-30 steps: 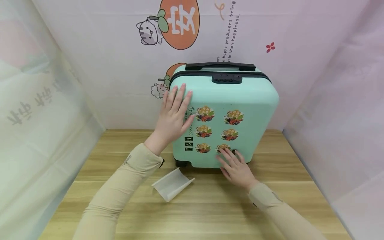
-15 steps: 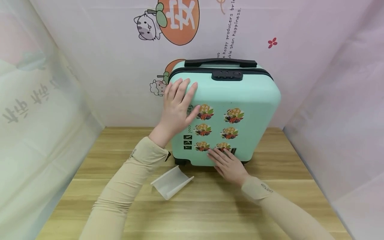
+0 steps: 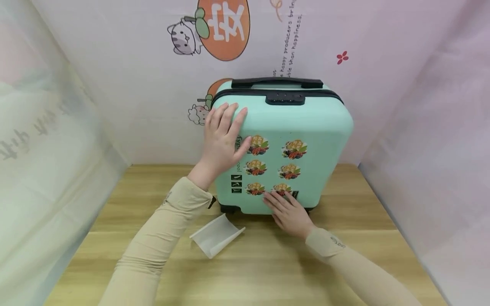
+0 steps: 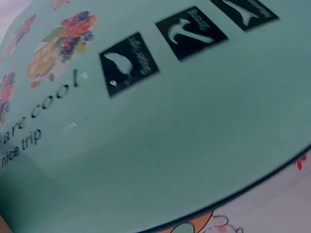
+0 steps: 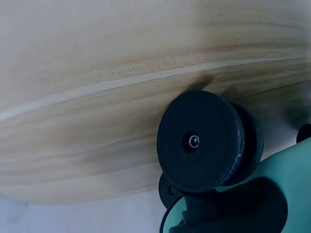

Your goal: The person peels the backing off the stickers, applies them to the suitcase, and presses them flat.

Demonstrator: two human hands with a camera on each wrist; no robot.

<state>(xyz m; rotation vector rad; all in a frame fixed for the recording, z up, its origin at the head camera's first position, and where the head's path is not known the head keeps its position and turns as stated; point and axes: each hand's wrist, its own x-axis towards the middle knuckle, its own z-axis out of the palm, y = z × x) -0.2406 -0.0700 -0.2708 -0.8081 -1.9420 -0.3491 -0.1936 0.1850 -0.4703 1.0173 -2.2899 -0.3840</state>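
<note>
A mint-green suitcase (image 3: 321, 127) stands upright on the wooden table, its black handle (image 3: 277, 82) and combination lock (image 3: 285, 99) on top. Round fruit stickers (image 3: 294, 149) sit in two columns on its front. My left hand (image 3: 222, 142) lies with extended fingers on the suitcase's upper left front. Low on the front, the fingers of my right hand (image 3: 289, 212) rest over the bottom right sticker (image 3: 281, 188). In the left wrist view, black picture labels (image 4: 129, 64) and lettering show on the shell. A black suitcase wheel (image 5: 199, 141) fills the middle of the right wrist view.
A curled sheet of white backing paper (image 3: 217, 235) lies on the wooden table (image 3: 268, 272), in front of the suitcase's left wheel. White printed cloth (image 3: 134, 85) hangs behind, with plain pale cloth walls (image 3: 428, 140) on both sides.
My right hand has shifted left along the lower front, from the right side of the bottom sticker to its left edge. My left hand stays on the upper left; the camera view moves slightly.
</note>
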